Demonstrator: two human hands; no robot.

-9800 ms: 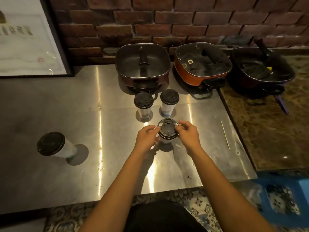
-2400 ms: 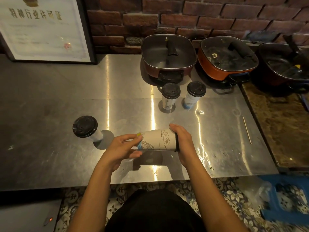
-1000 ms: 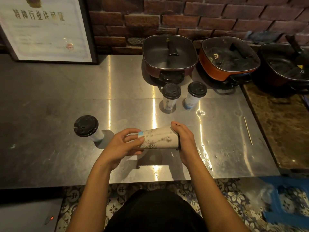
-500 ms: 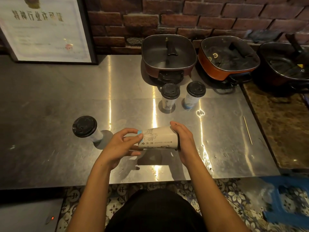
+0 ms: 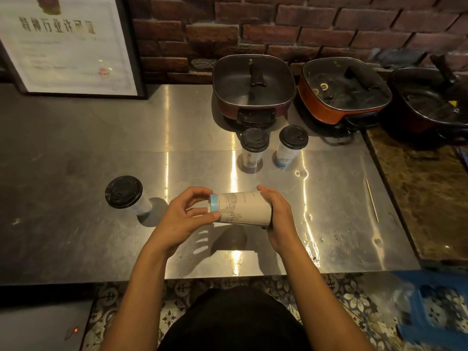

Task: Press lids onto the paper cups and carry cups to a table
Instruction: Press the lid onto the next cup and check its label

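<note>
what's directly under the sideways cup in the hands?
Under the white printed paper cup, held sideways between the left hand and right hand, only its shadow on the bare steel counter shows. The lid end is covered by the right palm.

Dim scene, glare streaks on counter (image 5: 329,173), edges perhaps warped.

**Both hands closed on sideways cup**

Left hand (image 5: 186,216): fingers curled round the narrow base end of the cup (image 5: 241,208), thumb on the near side, wrist bent slightly inward. Right hand (image 5: 279,216): palm cupped over the lid end, fingers wrapped across the top. Both bare forearms reach up from the bottom edge, converging, hands raised above the worktop (image 5: 76,188).
</note>
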